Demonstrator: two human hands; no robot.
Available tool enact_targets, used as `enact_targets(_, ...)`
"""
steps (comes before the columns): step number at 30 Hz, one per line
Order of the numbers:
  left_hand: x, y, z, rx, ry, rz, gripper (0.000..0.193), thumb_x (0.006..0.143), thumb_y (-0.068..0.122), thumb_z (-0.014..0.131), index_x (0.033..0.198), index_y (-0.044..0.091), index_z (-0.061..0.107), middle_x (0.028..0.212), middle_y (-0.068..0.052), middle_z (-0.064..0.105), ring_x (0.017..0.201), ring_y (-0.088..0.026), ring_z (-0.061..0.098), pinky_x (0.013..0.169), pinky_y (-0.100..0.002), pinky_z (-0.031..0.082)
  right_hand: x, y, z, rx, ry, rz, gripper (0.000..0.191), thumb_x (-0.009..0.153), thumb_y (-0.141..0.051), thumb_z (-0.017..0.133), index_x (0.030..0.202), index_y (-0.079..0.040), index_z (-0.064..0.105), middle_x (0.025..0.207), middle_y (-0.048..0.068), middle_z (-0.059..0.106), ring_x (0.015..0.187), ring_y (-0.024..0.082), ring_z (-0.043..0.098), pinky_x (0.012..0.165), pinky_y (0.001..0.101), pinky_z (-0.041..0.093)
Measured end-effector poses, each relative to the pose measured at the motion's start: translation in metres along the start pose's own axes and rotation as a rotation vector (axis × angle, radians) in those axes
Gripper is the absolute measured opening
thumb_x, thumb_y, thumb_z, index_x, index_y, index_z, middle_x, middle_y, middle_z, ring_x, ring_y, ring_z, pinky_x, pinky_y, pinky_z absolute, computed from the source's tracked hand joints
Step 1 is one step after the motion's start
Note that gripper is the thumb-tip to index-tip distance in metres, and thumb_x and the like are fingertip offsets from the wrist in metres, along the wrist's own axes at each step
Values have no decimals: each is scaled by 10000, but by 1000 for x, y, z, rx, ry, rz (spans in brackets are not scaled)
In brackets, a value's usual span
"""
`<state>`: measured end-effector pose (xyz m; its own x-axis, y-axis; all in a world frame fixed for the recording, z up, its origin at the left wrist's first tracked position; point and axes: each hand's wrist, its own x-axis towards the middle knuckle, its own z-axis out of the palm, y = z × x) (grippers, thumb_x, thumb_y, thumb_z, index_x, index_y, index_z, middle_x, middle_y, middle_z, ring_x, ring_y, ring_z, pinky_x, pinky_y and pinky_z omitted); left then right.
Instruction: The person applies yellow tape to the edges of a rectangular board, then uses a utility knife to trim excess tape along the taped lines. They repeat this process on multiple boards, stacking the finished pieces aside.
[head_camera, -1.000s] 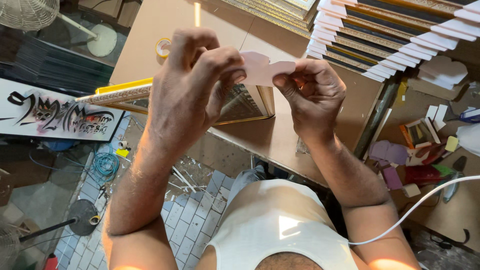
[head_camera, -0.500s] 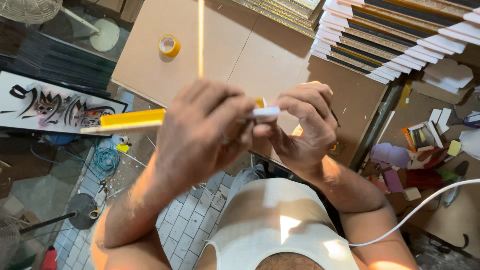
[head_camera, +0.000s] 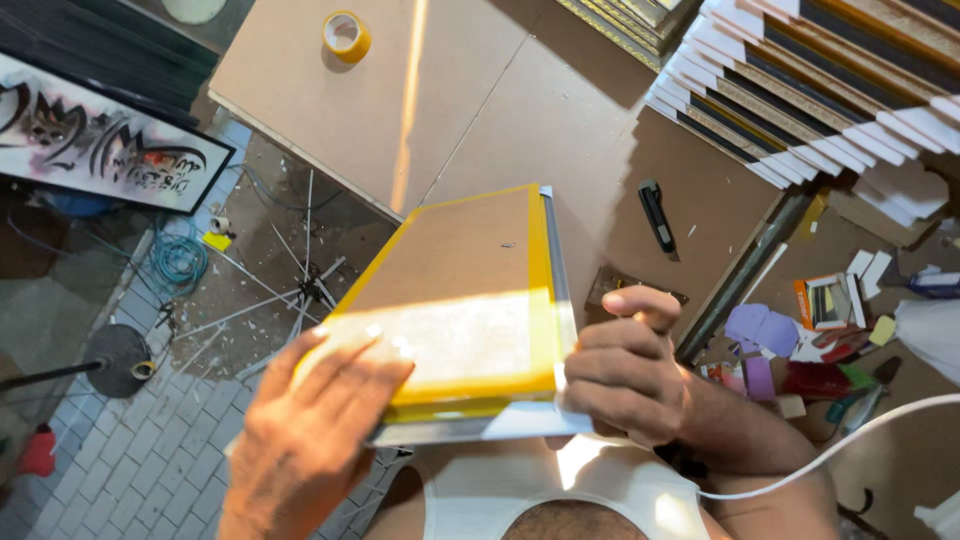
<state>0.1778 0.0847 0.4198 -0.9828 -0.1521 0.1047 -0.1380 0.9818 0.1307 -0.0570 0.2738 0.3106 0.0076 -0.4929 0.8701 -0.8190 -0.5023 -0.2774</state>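
Brown desk (head_camera: 480, 110) across upper view. Stack of white-edged frames (head_camera: 820, 100) at its far right corner. Picture frame (head_camera: 470, 300), brown backing board with yellow tape border, held face down above desk edge, close to chest. Left hand (head_camera: 310, 440) flat on near-left corner of frame, fingers spread over tape. Right hand (head_camera: 625, 375) curled around near-right edge, gripping it. Black utility knife (head_camera: 655, 213) on desk beyond right hand. Yellow tape roll (head_camera: 346, 35) at far desk end.
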Motion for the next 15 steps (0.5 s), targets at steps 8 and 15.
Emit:
enact_targets(8, -20, 22, 24, -61, 92, 74, 359, 875, 155, 605, 1204, 46, 699, 1230, -71, 733, 1184, -216, 679, 1086, -413, 446, -60, -18, 23, -217, 233, -56, 317, 1044, -424, 617, 933, -160, 482, 847, -1, 602, 741, 157, 563, 840, 441, 425)
enact_targets(15, -24, 12, 62, -30, 95, 155, 373, 908, 127, 624, 1270, 51, 669, 1298, -118, 701, 1214, -255, 669, 1076, -424, 482, -95, -13, 44, -365, 392, -35, 372, 1045, -498, 551, 1009, -139, 461, 908, 50, 585, 755, 177, 560, 852, 492, 422)
